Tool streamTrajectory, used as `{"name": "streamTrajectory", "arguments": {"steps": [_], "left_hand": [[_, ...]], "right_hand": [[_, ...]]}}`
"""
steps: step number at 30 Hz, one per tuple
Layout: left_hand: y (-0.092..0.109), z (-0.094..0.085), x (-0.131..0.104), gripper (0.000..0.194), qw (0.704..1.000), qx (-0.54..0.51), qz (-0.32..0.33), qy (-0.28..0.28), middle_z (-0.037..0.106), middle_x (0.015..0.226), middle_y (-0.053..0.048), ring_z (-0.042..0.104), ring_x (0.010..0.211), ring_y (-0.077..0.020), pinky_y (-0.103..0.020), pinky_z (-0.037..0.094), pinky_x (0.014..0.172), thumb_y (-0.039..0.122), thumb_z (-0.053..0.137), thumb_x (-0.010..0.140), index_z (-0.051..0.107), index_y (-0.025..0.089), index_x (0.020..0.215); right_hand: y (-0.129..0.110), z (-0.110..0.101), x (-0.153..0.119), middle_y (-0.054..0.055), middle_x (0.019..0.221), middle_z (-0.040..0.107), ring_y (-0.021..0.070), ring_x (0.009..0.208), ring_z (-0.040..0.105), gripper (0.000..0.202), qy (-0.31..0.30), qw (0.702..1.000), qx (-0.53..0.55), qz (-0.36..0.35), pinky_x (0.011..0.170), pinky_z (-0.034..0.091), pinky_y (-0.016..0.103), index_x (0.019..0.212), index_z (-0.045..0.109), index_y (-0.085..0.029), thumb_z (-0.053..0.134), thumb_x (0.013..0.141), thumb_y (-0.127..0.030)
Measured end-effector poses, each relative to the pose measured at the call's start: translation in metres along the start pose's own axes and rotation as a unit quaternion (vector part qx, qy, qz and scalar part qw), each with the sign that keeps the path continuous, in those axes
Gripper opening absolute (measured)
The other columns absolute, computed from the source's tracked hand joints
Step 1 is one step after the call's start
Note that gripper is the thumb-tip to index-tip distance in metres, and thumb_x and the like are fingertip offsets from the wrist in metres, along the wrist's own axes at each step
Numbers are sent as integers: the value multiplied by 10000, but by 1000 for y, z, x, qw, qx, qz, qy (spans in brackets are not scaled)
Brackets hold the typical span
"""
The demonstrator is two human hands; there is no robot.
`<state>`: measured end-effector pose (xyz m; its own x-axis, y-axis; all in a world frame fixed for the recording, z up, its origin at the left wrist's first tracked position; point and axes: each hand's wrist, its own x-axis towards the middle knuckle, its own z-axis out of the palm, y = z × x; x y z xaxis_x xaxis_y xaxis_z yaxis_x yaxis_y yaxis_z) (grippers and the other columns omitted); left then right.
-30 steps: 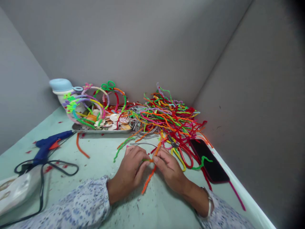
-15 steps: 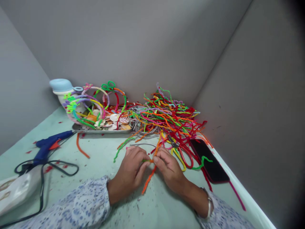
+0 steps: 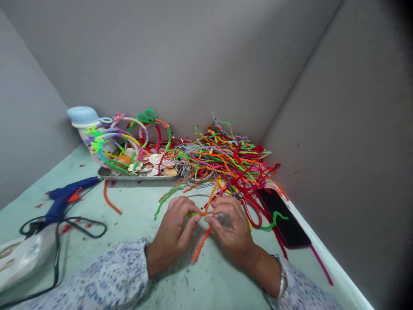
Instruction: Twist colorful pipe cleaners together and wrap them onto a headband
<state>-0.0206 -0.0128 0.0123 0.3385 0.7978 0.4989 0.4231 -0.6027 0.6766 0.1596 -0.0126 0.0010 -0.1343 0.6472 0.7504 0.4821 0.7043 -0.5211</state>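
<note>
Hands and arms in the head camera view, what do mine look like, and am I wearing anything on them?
Your left hand and right hand are gloveless. Both arms have long, loose, pale fabric sleeves with blue speckles, gathered at the left cuff. A shiny silver-coloured bangle circles your right wrist.

On your table (image 3: 206,286), the glue gun (image 3: 60,200) lies at far left, behind the packet (image 3: 29,258), with the bottle (image 3: 77,131) farther back. Right of the bottle sits the tray (image 3: 138,180), shells (image 3: 155,159) in it and headbands (image 3: 169,140) upright over them; the pipe-cleaner heap (image 3: 235,161) lies to its right, wire coil (image 3: 200,186) at its near left. Before the heap you have scissors (image 3: 260,215), with the phone (image 3: 287,228) to their right.
</note>
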Motion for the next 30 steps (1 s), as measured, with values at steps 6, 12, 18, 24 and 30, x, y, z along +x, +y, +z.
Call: {"name": "streamTrajectory", "arguments": {"steps": [6,12,18,24,30], "left_hand": [[0,1,-2,79,1000,-10,3,-5,558,894,-37,509,894,-193,-360,381,842,178,466,930,543,187,913],[0,1,-1,85,1000,-10,7,-12,556,890,-36,508,890,-192,-360,381,841,175,460,932,543,187,916],[1,0,-1,91,1000,-10,19,-11,559,911,-40,512,907,-193,-357,388,847,168,453,937,542,190,939],[0,0,0,95,999,-10,30,-14,559,918,-38,509,912,-191,-357,392,852,159,449,941,534,197,960],[1,0,-1,95,999,-5,33,-16,561,918,-41,508,915,-195,-365,392,848,154,452,939,532,199,964]], "right_hand": [[1,0,0,22,880,593,191,846,556,205,-19,998,-30,-56,763,440,382,932,580,-235,657,818,-84],[2,-1,2,17,864,601,184,832,563,242,-15,997,-31,-67,751,449,375,966,593,-248,656,818,-66],[2,-2,0,26,897,613,187,858,565,236,-15,998,-26,-56,763,453,378,985,610,-243,671,822,-85],[3,-1,-2,33,888,621,187,854,574,180,-18,999,-23,-44,765,457,378,972,635,-230,680,832,-125],[2,-2,0,35,872,629,185,839,580,158,-12,999,-24,-48,754,462,373,963,640,-217,680,835,-133]]}}
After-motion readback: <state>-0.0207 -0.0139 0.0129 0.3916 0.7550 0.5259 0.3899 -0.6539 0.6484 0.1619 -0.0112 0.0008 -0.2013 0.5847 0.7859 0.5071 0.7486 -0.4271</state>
